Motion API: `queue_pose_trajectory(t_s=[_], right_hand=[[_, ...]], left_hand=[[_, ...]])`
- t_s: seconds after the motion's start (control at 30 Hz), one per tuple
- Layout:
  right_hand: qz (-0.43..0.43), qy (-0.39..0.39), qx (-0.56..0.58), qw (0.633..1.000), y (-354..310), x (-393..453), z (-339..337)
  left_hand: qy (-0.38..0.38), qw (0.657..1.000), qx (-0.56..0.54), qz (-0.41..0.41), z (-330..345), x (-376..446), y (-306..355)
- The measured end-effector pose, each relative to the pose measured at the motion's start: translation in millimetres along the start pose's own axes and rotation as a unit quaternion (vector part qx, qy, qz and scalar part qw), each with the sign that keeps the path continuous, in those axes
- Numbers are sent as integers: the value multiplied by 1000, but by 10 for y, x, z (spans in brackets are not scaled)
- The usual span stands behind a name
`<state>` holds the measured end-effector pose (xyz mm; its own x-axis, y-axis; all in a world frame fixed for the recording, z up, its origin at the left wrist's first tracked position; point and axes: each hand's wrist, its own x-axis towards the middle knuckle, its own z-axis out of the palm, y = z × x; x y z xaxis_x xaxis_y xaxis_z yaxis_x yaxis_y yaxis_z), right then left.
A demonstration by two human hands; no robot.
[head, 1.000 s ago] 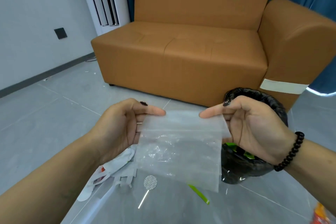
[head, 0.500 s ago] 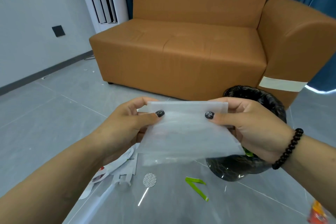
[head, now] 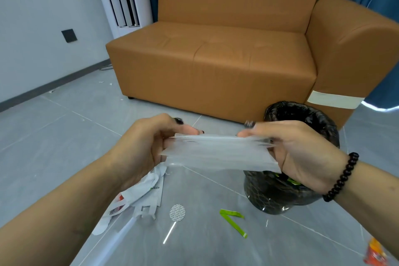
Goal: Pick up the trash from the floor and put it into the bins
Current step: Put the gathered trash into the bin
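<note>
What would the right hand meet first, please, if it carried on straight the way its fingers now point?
Probably the left hand: the right hand points across the plastic bag they both hold. Depth is unclear.

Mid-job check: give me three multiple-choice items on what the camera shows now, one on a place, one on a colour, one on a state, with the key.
1. Where does the bin stand?
A. On the sofa
B. On the floor before the sofa's arm
C. Beside the wall socket

2. What colour is the folded strip on the floor?
A. Green
B. Blue
C. Black

3. How is the clear plastic bag held?
A. Lying loose on the floor
B. By one hand only
C. Stretched between both hands

Key: 1 B, the bin sits on the tiles in front of the sofa arm. 2 A, the strip is bright green. 3 C, the left hand and right hand each grip an end.
</note>
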<state>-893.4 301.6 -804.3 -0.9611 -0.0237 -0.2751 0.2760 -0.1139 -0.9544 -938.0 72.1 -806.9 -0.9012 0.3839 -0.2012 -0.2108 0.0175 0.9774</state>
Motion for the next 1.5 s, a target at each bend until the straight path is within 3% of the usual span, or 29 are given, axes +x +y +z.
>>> queue_pose_trajectory(t_s=[0.1, 0.23, 0.43, 0.67, 0.8, 0.87, 1.17, 1.33, 1.5], right_hand=[[-1, 22, -50, 998, 24, -9, 24], [2, 20, -32, 999, 37, -2, 32], [-92, 71, -122, 986, 10, -22, 73], [-203, 53, -200, 957, 32, -39, 88], [-131, -10, -91, 987, 52, -11, 83], [-95, -5, -48, 994, 63, -1, 75], [-187, 59, -184, 963, 38, -20, 78], [-81, -15, -25, 996, 99, 8, 63], [-31, 64, -19, 997, 118, 154, -44]], left_hand=[[30, 996, 80, 23, 4, 6, -42], [44, 998, 52, 11, -7, 26, -60], [-42, 997, 56, -31, 59, -17, -39], [-22, 998, -24, -55, 78, -8, -20], [-14, 999, -15, -30, 27, 18, -53], [-9, 1000, -19, -18, 18, 21, -56], [-31, 998, -49, -36, 79, 25, -94], [18, 1000, -22, 2, 54, 57, -119], [10, 1000, -6, -20, 160, 28, -168]])
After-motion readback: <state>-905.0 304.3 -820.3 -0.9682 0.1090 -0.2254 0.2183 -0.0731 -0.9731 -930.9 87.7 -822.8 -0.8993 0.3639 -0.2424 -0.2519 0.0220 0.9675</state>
